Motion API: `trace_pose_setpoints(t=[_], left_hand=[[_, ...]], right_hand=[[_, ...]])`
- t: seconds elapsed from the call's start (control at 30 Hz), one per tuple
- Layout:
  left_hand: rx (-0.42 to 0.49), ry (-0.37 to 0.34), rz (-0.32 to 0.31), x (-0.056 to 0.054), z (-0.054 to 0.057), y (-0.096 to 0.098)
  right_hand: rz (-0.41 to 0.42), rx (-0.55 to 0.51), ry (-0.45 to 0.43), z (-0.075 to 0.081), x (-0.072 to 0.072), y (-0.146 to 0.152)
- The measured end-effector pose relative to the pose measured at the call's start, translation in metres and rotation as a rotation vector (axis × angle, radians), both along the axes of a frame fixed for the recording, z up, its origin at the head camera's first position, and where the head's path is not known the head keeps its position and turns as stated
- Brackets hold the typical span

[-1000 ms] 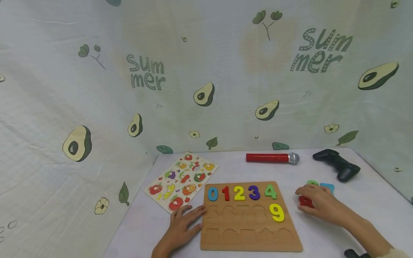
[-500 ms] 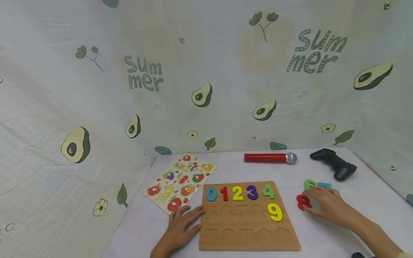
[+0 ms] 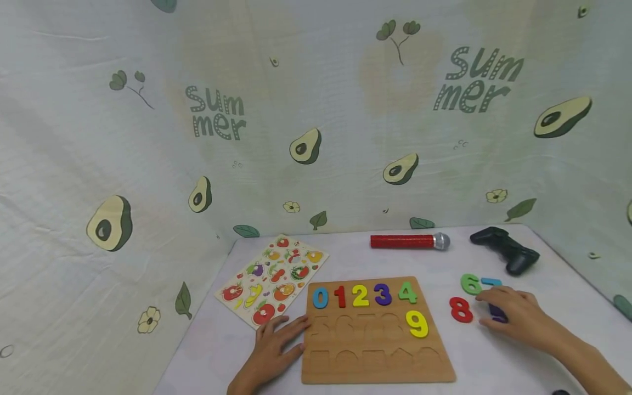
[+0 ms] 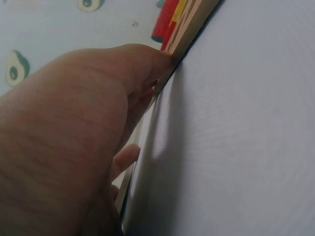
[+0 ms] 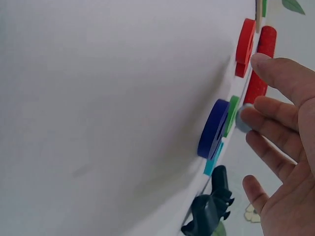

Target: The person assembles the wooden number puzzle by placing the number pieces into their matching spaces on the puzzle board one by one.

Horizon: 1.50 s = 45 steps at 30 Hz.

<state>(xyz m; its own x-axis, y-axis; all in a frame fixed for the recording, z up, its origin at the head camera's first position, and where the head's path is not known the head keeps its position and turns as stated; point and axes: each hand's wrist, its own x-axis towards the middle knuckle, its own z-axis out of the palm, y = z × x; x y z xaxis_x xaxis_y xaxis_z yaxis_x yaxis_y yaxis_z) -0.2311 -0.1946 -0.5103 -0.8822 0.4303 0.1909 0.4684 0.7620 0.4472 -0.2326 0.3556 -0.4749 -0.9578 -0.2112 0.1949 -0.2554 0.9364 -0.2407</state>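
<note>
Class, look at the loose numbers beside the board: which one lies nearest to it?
The red 8: the only red loose number, closer to the board than the green 6, light blue piece and purple piece by the right hand.

Two hands are showing, one left hand (image 3: 274,349) and one right hand (image 3: 517,318). One counter (image 3: 355,260) is carrying one board (image 3: 377,341), one sheet (image 3: 271,278), one microphone (image 3: 402,241) and one controller (image 3: 506,248). On the board, a 0 (image 3: 315,298), a 1 (image 3: 340,297), a 2 (image 3: 360,296), a 3 (image 3: 384,294), a 4 (image 3: 407,293) and a 9 (image 3: 419,325) are making six numerals; off it, an 8 (image 3: 461,310), a 6 (image 3: 464,284), a light-blue piece (image 3: 491,282) and a purple piece (image 5: 211,129) are making four, totalling ten. Two are showing red, two yellow, two green, two blue, two purple. One dark object (image 3: 560,393) is peeking in, too cropped to name. One cloth (image 3: 345,71) is bearing two "summer" prints (image 3: 466,99) and five whole large avocados (image 3: 306,147), plus one clipped.
</note>
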Motion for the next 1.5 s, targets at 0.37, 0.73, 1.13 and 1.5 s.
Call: trace_pose_setpoints(t=[0.37,0.73,1.13,1.5], left_hand=[[0.006,-0.002,0.003,-0.001,-0.002,-0.002],[0.008,-0.015,-0.002,-0.002,-0.004,-0.002],[0.013,0.021,-0.008,-0.001,-0.006,-0.001],[0.015,0.025,-0.012,0.0,-0.005,-0.002]], right_hand=[[-0.062,0.069,-0.018,-0.004,-0.001,0.02],[-0.092,0.055,-0.061,-0.012,0.0,0.03],[-0.092,0.095,-0.046,-0.013,0.003,0.032],[-0.057,0.064,-0.021,-0.01,0.005,0.028]])
